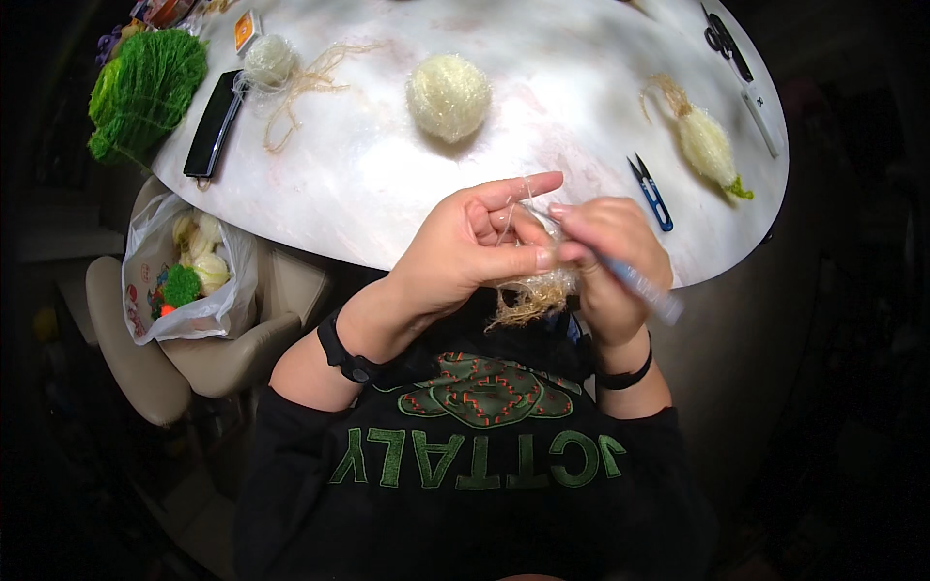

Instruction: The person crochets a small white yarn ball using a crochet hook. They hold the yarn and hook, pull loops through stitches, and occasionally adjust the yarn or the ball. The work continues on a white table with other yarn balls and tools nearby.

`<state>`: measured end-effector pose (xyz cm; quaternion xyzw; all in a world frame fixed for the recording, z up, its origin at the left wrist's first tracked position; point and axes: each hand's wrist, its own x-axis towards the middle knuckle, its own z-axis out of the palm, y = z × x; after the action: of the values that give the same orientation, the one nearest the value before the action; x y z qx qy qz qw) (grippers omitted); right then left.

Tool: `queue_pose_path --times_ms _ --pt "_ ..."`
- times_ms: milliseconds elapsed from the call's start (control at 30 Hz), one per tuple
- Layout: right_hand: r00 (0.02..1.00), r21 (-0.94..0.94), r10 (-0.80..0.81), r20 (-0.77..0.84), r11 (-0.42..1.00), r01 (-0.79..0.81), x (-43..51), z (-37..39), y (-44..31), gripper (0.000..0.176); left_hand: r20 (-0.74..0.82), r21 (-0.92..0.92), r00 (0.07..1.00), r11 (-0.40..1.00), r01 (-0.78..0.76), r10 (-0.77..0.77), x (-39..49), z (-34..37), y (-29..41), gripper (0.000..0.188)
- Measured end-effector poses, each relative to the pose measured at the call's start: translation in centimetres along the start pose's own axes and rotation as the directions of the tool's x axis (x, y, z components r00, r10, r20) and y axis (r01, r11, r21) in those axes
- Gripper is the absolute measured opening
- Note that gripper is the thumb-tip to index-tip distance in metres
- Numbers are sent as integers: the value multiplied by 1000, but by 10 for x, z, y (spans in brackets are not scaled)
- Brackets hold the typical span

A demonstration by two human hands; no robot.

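My left hand (483, 232) pinches a whitish crocheted piece (559, 281) between thumb and fingers, its index finger raised with a strand of yarn over it. Tan fringe (534, 305) hangs from the piece. In my right hand (617, 254) is a crochet hook (632, 279) with a bluish handle, its tip at the yarn near my left fingers. A cream fuzzy yarn ball (449, 98) lies on the table beyond my hands. Right of them are blue thread snips (652, 194) and a cream crocheted piece (705, 145) with tan strands and a green tip.
On the marble-look table (327, 210), green yarn (149, 87), a black case (214, 127), a small white yarn ball (269, 61) and tan strands (283, 116) lie left. Scissors (719, 40) and a white tool (761, 120) lie far right. A plastic bag (240, 290) sits on a chair (138, 348).
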<state>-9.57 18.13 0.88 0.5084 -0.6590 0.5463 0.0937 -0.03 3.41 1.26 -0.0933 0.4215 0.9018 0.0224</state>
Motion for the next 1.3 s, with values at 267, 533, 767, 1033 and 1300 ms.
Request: queue_pose_path --times_ms 267,533,767,1033,1300 --pt "878 673 445 176 597 -437 -3 -10 8 21 -8 -41 1000 999 10 -11 -2 -5 11 54" --pt "971 520 187 147 821 -236 1 -21 -3 16 -45 10 998 999 44 -44 -3 -4 11 50" --pt "972 112 -226 59 969 218 -4 -15 -3 17 149 -283 985 951 127 -87 1 -9 3 49" --pt "974 53 -215 -72 974 218 -11 5 1 16 186 -379 980 914 142 -75 10 -8 -10 56" --pt "915 -295 -391 98 867 402 0 3 -3 36 98 -310 991 944 113 -86 7 -11 -6 61"
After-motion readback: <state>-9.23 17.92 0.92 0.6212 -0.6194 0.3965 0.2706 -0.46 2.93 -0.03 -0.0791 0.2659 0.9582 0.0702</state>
